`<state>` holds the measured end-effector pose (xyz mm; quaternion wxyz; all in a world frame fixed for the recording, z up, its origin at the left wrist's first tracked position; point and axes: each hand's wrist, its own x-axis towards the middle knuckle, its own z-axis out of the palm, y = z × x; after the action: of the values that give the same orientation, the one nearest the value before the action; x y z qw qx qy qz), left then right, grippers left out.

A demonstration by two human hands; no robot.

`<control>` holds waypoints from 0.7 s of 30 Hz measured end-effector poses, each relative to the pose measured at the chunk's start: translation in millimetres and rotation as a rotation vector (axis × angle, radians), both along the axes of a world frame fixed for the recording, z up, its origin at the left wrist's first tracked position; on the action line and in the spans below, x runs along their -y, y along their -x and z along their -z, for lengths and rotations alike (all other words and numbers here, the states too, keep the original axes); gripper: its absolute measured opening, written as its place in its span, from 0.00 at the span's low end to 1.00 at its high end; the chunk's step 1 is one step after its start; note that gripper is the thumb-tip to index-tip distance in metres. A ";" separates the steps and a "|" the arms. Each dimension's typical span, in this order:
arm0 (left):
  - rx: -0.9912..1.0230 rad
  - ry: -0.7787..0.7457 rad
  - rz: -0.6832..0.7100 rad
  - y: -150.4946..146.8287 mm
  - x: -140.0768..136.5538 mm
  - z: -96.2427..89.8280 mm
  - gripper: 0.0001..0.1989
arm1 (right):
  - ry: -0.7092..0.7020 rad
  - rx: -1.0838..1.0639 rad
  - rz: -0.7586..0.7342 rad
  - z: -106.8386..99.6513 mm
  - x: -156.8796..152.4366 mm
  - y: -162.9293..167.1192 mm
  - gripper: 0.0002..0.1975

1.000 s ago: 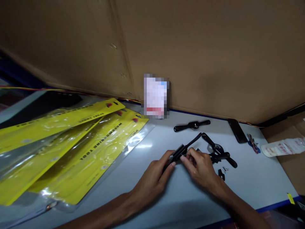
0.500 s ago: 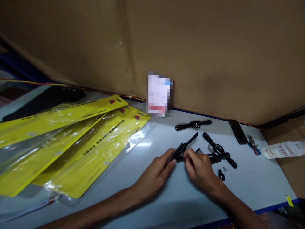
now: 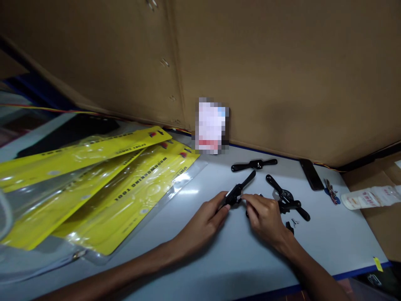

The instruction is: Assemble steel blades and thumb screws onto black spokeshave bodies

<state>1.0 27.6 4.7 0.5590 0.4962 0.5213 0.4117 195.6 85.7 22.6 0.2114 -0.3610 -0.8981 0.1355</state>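
Note:
My left hand (image 3: 211, 215) is closed around one handle of a black spokeshave (image 3: 233, 196), held tilted above the table with its other handle pointing up and right. The fingers of my right hand (image 3: 263, 213) are pinched together at the middle of this spokeshave, beside a small bright spot; what they grip is too small to make out. Beyond the hands lies another black spokeshave (image 3: 255, 164). To the right, more black spokeshaves (image 3: 286, 195) lie crossed, partly hidden by my right hand. Small silver screws (image 3: 295, 223) and a black flat part (image 3: 290, 228) rest near my right wrist.
Yellow spokeshave packages (image 3: 134, 188) in clear plastic fan across the left side. A blurred-out upright card (image 3: 210, 127) leans against the cardboard wall (image 3: 282, 75). At the right are a dark phone (image 3: 311, 174), a bundle of wires (image 3: 332, 192) and a white plastic bottle (image 3: 366, 197).
The held spokeshave has turned in my left hand, so its middle shows differently. My right fingertips have shifted slightly left against it. The whole view has moved a little.

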 end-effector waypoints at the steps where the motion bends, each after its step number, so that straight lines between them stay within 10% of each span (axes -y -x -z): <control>1: 0.005 -0.011 -0.012 -0.1 0.1 0.1 0.18 | 0.001 -0.022 -0.012 0.6 -0.2 -0.1 0.16; 21: -0.188 -0.168 -0.050 -3.1 6.6 5.9 0.19 | -0.192 -0.276 0.004 -14.2 13.2 4.8 0.15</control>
<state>4.1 20.9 -1.2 0.4535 0.5646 0.5474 0.4194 190.8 72.5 36.9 0.3666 -0.3188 -0.8686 0.0968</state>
